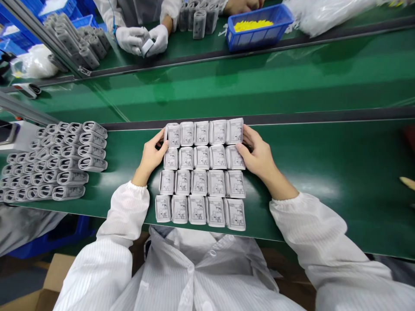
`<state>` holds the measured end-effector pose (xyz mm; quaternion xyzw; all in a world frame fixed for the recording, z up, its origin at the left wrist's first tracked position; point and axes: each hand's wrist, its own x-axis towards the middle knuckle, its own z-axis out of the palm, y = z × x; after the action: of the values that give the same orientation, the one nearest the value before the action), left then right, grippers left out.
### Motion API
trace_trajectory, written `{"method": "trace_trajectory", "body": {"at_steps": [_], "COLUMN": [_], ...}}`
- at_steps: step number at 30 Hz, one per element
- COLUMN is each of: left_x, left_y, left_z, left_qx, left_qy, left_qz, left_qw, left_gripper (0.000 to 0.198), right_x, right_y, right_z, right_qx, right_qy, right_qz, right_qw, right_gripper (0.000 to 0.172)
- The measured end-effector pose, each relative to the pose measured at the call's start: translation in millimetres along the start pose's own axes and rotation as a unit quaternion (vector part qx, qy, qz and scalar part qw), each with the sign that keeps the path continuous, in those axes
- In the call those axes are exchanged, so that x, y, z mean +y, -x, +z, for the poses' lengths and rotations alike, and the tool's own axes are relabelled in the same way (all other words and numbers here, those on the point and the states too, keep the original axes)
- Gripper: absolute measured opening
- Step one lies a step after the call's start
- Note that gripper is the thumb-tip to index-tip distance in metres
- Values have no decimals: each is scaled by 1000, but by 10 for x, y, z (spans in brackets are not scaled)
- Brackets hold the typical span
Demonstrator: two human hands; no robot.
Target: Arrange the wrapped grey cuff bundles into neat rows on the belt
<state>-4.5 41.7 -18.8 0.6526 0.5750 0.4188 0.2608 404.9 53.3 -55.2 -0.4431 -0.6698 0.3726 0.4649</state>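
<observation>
- Well to the left of the left hand, rows of looped leaflets point(73, 164) stand on the counter point(324, 172); whether these are finished or waiting cannot be told.
- The left hand point(152, 155) grips the left end of the farthest row, thumb on the near side.
- Between the hands and nearer the body, the folded leaflets point(200, 183) form four rows of five; the laying-out looks largely done.
- Small gaps and a slightly uneven left edge remain among the rows nearer than the hands, so some straightening is probably left.
- The right hand point(257, 155) grips the same row's right end, fingers partly hidden behind it.
</observation>
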Motion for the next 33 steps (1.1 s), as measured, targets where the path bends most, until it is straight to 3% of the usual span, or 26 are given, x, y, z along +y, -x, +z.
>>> {"method": "trace_trajectory", "body": {"at_steps": [15,33], "left_x": [-94,-60], "left_y": [-10,-35], "left_z": [33,43], "left_qx": [4,14], "left_qy": [7,17], "left_qz": [10,-1], "left_qw": [1000,1000], "left_gripper": [62,68], "right_x": [-3,-75], "right_y": [-11,-15], "right_z": [-7,-21], "right_qx": [-5,-11], "right_qy": [1,6], "right_qz": [-5,15], "right_qw": [1000,1000], "right_gripper": [84,88]}}
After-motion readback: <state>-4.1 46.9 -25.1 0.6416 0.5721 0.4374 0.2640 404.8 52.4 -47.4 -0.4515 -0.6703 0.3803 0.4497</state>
